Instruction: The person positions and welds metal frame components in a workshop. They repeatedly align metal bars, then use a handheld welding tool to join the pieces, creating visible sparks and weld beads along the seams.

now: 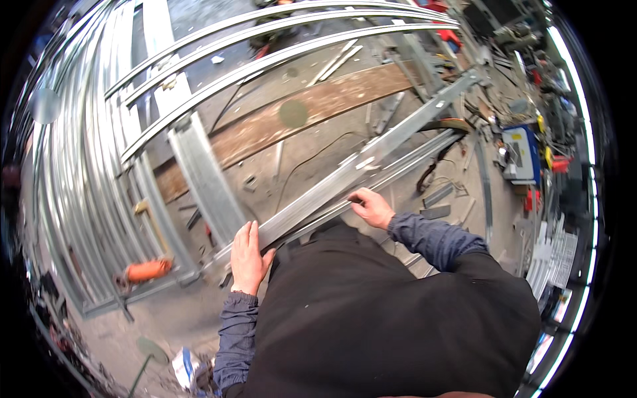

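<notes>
A long galvanized metal channel (318, 192) runs slantwise in front of me, from low left up to the far right. My left hand (247, 260) lies at its near left end, fingers stretched out flat and thumb apart. Beside the channel, on my side, is a thinner metal rail (398, 171), partly hidden by my body. My right hand (373, 208) is at this rail with its fingers curled together. Whatever may be in those fingers is too small to make out.
Many metal profiles (79, 199) lie side by side at the left, with an orange power tool (148, 270) near their ends. A brown wooden plank (318, 106) crosses behind the channel. Offcuts (438, 196) litter the floor at right, near a blue box (521, 154).
</notes>
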